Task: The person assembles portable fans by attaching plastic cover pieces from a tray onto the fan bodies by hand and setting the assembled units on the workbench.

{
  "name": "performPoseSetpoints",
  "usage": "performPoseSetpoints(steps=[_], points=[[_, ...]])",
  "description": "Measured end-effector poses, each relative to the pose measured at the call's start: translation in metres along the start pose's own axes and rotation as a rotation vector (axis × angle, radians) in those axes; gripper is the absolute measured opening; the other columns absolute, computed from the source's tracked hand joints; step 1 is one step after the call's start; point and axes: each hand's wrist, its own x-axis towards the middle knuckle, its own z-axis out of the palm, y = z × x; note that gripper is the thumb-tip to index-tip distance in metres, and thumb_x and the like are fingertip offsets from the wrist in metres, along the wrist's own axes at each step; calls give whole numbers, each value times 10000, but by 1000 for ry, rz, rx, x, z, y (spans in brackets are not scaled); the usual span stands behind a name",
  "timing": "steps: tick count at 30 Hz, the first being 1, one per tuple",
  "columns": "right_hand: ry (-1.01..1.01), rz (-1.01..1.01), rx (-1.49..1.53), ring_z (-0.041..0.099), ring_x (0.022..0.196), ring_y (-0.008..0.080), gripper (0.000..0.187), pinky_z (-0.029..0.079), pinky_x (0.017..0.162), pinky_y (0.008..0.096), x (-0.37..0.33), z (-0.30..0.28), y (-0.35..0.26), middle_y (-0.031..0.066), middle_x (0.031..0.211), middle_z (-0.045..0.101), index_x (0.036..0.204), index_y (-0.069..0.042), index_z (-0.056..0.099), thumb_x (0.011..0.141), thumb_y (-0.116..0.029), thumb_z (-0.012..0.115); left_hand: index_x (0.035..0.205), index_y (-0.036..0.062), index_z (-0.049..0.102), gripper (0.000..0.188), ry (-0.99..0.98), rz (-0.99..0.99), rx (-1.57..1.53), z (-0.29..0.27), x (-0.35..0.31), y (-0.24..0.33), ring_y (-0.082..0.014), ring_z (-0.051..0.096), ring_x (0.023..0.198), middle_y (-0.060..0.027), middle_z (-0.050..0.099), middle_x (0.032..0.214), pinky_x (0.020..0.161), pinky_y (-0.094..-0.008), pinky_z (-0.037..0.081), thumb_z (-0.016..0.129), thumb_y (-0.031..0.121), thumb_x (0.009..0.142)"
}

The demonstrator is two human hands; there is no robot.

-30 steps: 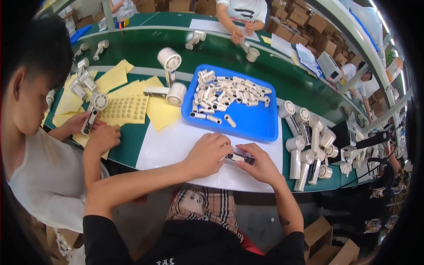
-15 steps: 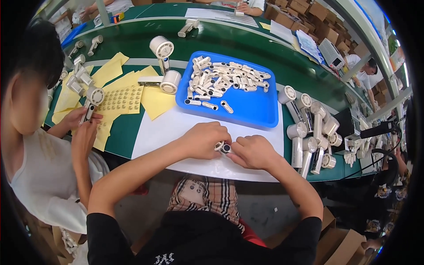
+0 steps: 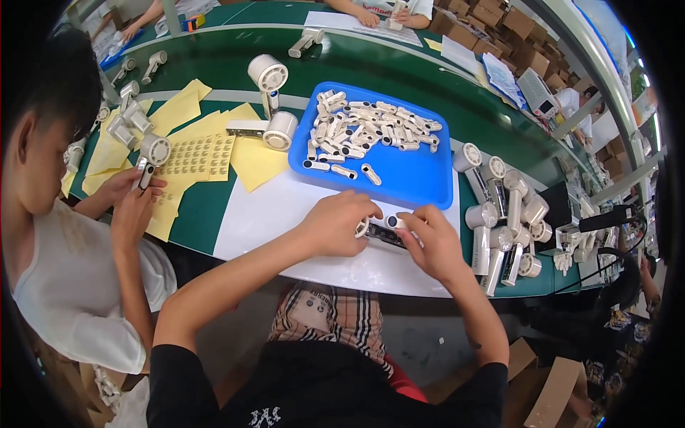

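Co-worker at your far left: a person in a white top holds a small white fan part [image 3: 145,171] in both hands, over the yellow sheets.
Yellow label sheets [image 3: 187,158]: square yellow sheets fan out on the green table [image 3: 214,214]; one carries a grid of small round stickers.
Handheld fans [image 3: 268,74]: two white ones, round heads on straight handles, one standing and one lying, just left of the tray.
White mat [image 3: 271,214]: a pale rectangular sheet lies under both your hands at the near table edge.
Your left hand [image 3: 337,225]: the forearm comes up from the lower left, the palm faces down, and the fingers curl closed round the left end of the small part.
Small part [image 3: 385,228]: a short piece, white at one end and dark along its body, sits between your two hands, just above the mat.
Your right hand [image 3: 435,239]: palm down, fingers bent, pinching the part's right end.
Blue tray [image 3: 421,187]: rectangular, just beyond your hands, with a heap of small white handle pieces [image 3: 367,130].
Finished fans [image 3: 503,221]: a cluster of white ones lies right of the tray.
Cardboard boxes [image 3: 514,21]: brown, stacked at the far upper right.
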Motion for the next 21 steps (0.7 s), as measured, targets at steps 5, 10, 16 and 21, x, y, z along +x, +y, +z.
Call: performPoseSetpoints(steps=[5,10,16,21], points=[[-102,85,32,572,773,261,268,476,640,375,-5,1,-13,80,830,559,1083,-50,679,819,-80,714,1057,118,653,381,128,40,-72,5,-4,-2,-269,592,1007,-59,628,1019,840,-378,501,769,153,696],[-100,156,131,579,793,260,246,477,659,367,0,7,-15,83,864,583,1055,-40,691,812,-70,721,1044,120,660,360,148,79,-121,6,-5,-10,-274,595,999,-59,627,1020,837,-372,501,763,128,700],[-60,197,146,578,792,270,217,472,670,370,-1,15,-19,86,864,590,1020,-27,700,806,-58,725,1039,132,670,348,180,130,-142,11,-4,-16,-268,600,973,-50,625,1027,811,-374,506,760,115,703],[-15,158,-27,565,761,272,219,457,650,379,1,18,-29,84,812,562,1022,-28,709,805,-46,722,1062,145,678,370,187,163,-104,8,-5,-19,-266,602,961,-48,627,1029,797,-371,513,764,119,703]])
